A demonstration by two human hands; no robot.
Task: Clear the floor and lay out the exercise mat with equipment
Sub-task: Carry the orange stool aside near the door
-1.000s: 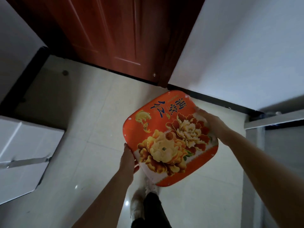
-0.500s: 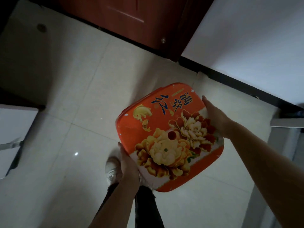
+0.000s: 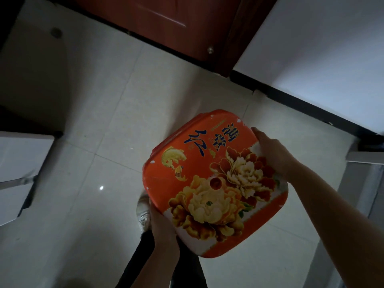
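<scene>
Because the stool (image 3: 216, 183) is wide, the left hand (image 3: 164, 227) and right hand (image 3: 270, 151) each grip an opposite edge, probably to carry it steadily off the floor (image 3: 99, 121).

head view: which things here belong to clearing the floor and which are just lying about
Job: orange square flower-printed plastic stool, held by left hand and right hand; pale tiled floor.
Lying about: white box, reddish-brown wooden door, round grey floor drain.

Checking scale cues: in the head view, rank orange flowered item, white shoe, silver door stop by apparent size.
orange flowered item, nearest the camera
white shoe, partly hidden
silver door stop
</scene>
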